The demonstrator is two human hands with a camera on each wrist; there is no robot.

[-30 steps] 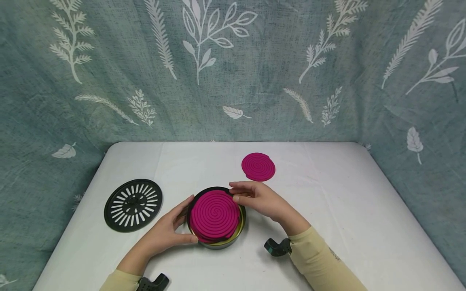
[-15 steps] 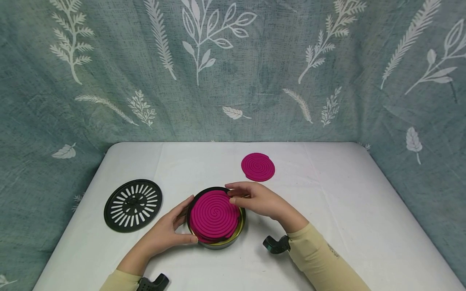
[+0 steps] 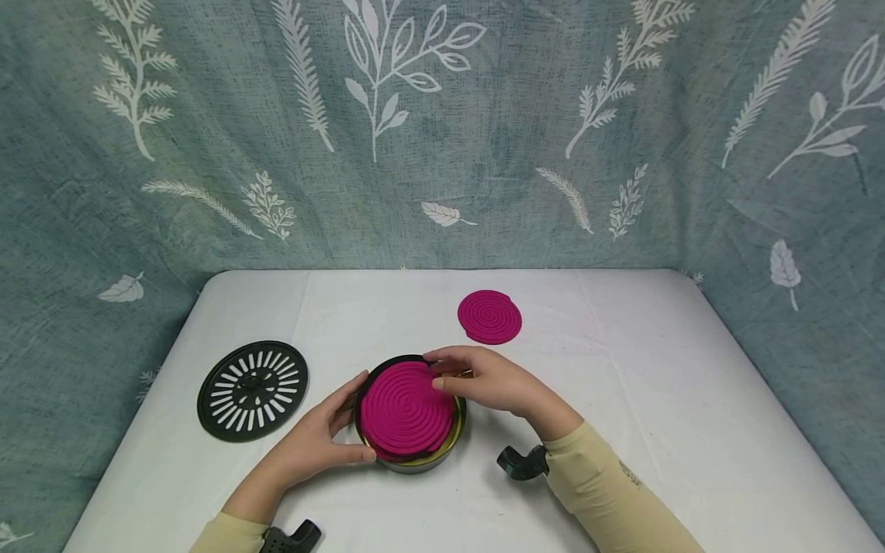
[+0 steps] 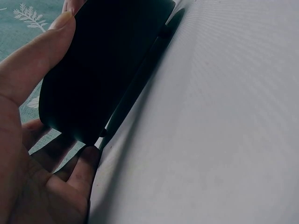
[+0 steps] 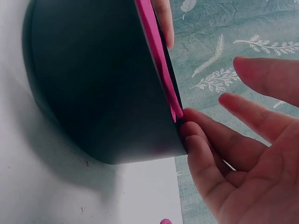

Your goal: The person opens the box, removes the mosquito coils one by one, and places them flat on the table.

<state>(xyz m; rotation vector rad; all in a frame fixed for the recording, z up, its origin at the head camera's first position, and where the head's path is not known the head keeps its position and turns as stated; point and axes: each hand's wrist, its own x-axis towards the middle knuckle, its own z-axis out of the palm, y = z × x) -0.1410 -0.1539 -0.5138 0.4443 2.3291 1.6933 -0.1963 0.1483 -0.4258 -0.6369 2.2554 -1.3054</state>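
A round dark container [image 3: 415,467] with a yellowish inside stands on the table, and magenta spiral discs [image 3: 408,407] lie in its top, the upper one reaching near the rim. My left hand [image 3: 318,438] grips the container's left side, thumb at the front and fingers behind; the left wrist view shows the dark wall [image 4: 103,70] between them. My right hand [image 3: 491,378] is at the upper right rim. In the right wrist view its lower fingers [image 5: 201,154] touch the rim beside the magenta edge [image 5: 159,60], while thumb and index finger stand extended, apart from it.
A black slotted round lid [image 3: 253,392] lies on the white table [image 3: 622,384] at the left. Another magenta spiral disc [image 3: 489,316] lies behind the container. A patterned teal cloth [image 3: 442,138] hangs behind and beside the table.
My right hand has shifted slightly left over the container's rim, its thumb now above the magenta disc's edge. My left hand and the container have stayed in place.
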